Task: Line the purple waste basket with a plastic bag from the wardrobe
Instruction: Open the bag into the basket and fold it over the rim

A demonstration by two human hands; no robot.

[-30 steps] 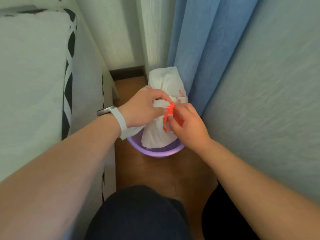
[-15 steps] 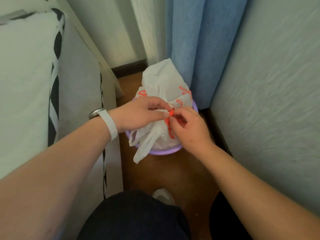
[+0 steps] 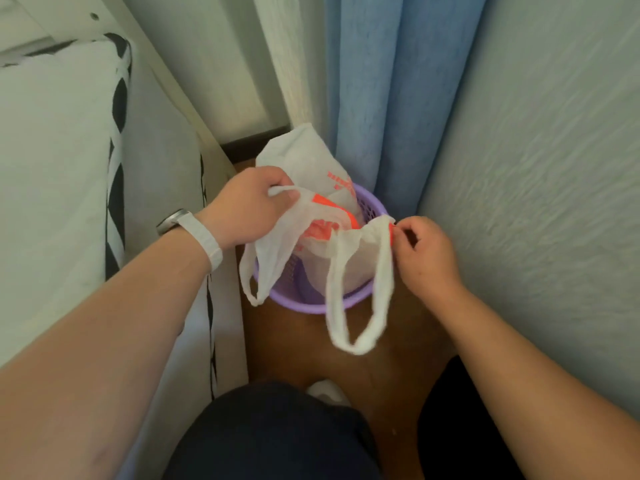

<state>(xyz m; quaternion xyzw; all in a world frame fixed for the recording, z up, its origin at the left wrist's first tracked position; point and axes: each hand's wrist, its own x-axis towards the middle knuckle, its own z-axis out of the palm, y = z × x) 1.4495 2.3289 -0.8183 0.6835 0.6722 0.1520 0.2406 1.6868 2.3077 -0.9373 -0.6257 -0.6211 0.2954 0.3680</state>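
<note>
Both hands pinch the bag's mouth, pulling it apart over the basket (image 3: 308, 304). L hand (image 3: 247, 209) has fingers closed on the bag (image 3: 311, 168) edge at the left; R hand (image 3: 424, 252) nips the right edge btwn thumb and fingertips, just at the basket's right rim. Bag is white w/ orange print, its body standing up out of the far side of the basket and leaning on the blue curtain (image 3: 391, 91). Two handle loops hang down: one over the left rim, the other (image 3: 360, 299) over the near rim, past it toward the floor (image 3: 381, 358). Basket is purple, sits on brown floor in the corner btwn bed (image 3: 62, 161) at left and wall (image 3: 540, 168) at right. White band w/ watch (image 3: 194, 230) on L wrist.
</note>
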